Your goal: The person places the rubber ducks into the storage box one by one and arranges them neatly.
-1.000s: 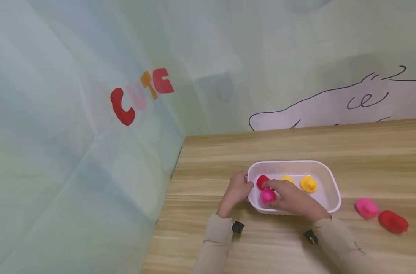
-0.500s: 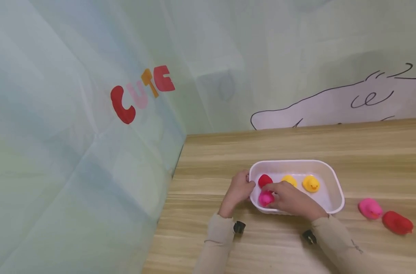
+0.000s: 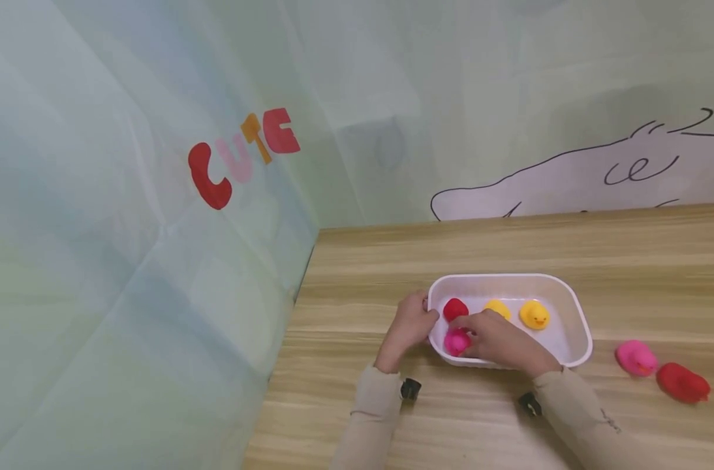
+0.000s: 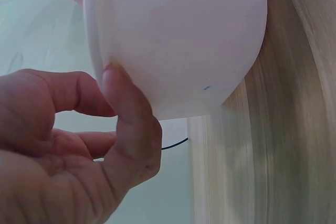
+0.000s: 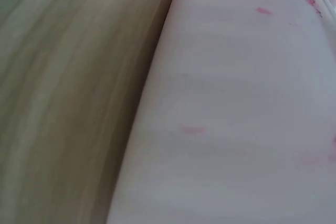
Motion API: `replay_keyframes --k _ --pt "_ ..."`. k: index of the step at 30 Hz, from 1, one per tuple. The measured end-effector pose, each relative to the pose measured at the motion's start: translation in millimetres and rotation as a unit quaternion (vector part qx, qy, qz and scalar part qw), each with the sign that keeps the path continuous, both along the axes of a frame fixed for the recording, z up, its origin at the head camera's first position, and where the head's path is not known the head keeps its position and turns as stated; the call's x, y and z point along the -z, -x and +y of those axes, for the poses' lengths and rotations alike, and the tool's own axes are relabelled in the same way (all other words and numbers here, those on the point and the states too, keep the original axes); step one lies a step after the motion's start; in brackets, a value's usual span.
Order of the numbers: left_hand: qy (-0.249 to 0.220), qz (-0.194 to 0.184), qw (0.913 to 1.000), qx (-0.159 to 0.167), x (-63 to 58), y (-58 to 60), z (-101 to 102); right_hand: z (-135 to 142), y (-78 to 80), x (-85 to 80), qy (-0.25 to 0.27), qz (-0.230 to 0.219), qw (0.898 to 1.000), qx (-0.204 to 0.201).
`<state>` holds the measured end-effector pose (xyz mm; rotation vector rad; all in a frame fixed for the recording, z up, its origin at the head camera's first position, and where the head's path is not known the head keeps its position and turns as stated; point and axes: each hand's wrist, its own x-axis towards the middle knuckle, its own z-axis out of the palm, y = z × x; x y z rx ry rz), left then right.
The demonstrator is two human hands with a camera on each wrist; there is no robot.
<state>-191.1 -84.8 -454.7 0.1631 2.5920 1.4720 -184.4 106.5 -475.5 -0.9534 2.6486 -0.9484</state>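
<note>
My left hand [image 3: 411, 326] pinches the left end of a white plastic tub [image 3: 575, 313]; in the left wrist view one finger lies on the tub's outer wall [image 4: 178, 40]. Inside, at the near left corner, a pink rubber duck [image 3: 455, 341] is between the thumb and fingers of my right hand [image 3: 506, 339], which reaches over the near rim. Just behind it sits a rounded red toy [image 3: 455, 309]. Two yellow rubber ducks [image 3: 535, 316] stand along the back, the left one partly hidden by my right hand. The right wrist view shows mostly the tub's outer side [image 5: 231, 98], with pink smears.
On the wooden table [image 3: 380, 261], right of the tub, lie another pink duck [image 3: 636, 358] and a red duck [image 3: 683, 383], close together. Printed cloth walls [image 3: 369, 130] rise behind and to the left, the left one lettered "CUTE".
My right hand has lowered the pink duck slightly into the tub's near left corner. My left hand keeps its hold on the tub. The whole view has shifted a little.
</note>
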Motion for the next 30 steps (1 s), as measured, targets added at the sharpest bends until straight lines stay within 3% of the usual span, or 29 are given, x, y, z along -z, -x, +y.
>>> replay_keyframes --k 7,14,22,30 --pt "-0.001 -0.004 1.0000 0.000 -1.0 -0.2 0 0 -0.1 0.6 0.001 0.013 1.000 -0.005" --pt "0.016 0.039 0.9991 0.004 -1.8 -0.4 0 0 0.7 3.7 0.002 0.031 0.999 -0.007" --pt "0.002 0.026 0.9997 0.002 0.4 -2.3 2 4 -1.9 1.1 -0.030 0.023 0.999 0.020" --pt "0.004 0.020 0.9998 0.001 2.4 0.4 -1 15 -5.3 -11.9 -0.008 -0.008 0.999 0.034"
